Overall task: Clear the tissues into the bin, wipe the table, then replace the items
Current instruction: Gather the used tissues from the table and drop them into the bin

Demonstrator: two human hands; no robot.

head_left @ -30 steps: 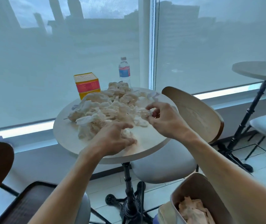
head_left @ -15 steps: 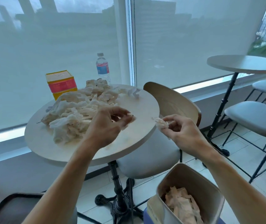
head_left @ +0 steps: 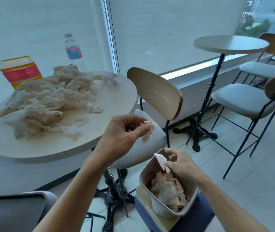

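My right hand (head_left: 182, 162) pinched a tissue scrap (head_left: 162, 162) right over the open bin (head_left: 160, 209), which already held crumpled tissues. My left hand (head_left: 125, 136) pinched another tissue (head_left: 149, 133) just off the round table's (head_left: 116, 104) edge. Big tissue pile (head_left: 48, 104) sat on the table; yellow-red box (head_left: 20, 71) and water bottle (head_left: 74, 51) behind it.

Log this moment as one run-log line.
step: binning tissues | right hand: pinches tissue over bin | left hand: holds tissue | table: pile remains
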